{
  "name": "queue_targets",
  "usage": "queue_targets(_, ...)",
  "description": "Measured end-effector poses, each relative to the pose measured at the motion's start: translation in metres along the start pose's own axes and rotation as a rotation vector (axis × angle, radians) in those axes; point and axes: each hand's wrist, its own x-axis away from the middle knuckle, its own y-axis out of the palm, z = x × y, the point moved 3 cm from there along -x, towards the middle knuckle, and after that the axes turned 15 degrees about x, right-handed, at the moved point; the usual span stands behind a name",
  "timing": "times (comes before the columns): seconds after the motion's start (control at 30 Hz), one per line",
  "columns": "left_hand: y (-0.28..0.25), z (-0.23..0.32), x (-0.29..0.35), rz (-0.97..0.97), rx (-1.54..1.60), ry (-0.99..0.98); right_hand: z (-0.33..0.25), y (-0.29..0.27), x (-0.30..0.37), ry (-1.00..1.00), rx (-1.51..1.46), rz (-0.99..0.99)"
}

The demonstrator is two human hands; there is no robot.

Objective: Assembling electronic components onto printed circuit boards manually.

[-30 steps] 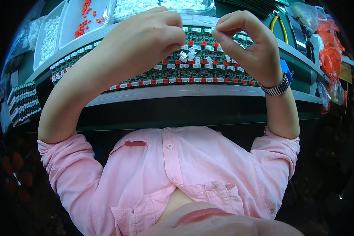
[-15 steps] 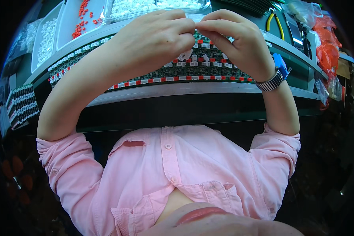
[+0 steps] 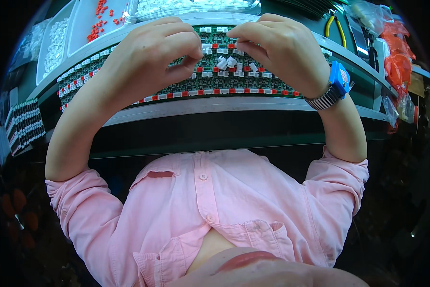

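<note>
Left hand [image 3: 153,57] shifted leftward, circuit boards [image 3: 210,85] beneath

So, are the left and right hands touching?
Apart: in the head view, green circuit boards show plainly in the gap between the left hand and right hand fingertips.

Cool light strongest toward the top, white pieces [image 3: 160,5] almost washed out, circuit boards [image 3: 210,82] soft in detail, metal rail [image 3: 215,104] bowed by fisheye distortion, murky lower sides, black corners

Dark bench [image 3: 314,24], metal frame [image 3: 215,104] with circuit boards [image 3: 196,85], white tray [image 3: 81,31], pliers [image 3: 341,33]
</note>
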Motion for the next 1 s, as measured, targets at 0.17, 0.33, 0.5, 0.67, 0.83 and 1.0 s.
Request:
queue_targets(0.17,0.001,0.005,-0.002,-0.018,-0.076,0.084,-0.001,-0.005,0.002,-0.07,-0.156,0.133)
queue_targets(0.33,0.018,0.007,-0.013,-0.003,-0.124,0.08,-0.01,-0.012,0.001,-0.152,-0.096,0.07)
queue_targets(0.5,0.009,0.01,-0.01,0.022,0.093,-0.049,-0.014,-0.021,0.0,-0.079,-0.166,0.007)
queue_targets(0.67,-0.001,0.008,0.006,0.002,0.318,-0.255,0.007,-0.002,0.014,-0.024,-0.174,-0.01)
queue_targets(0.83,0.003,0.008,0.009,0.203,0.404,-0.234,0.03,0.017,0.026,0.037,-0.192,-0.042)
queue_targets(1.0,-0.004,0.008,0.012,0.164,0.302,-0.151,0.01,0.009,0.014,0.106,-0.114,-0.048)
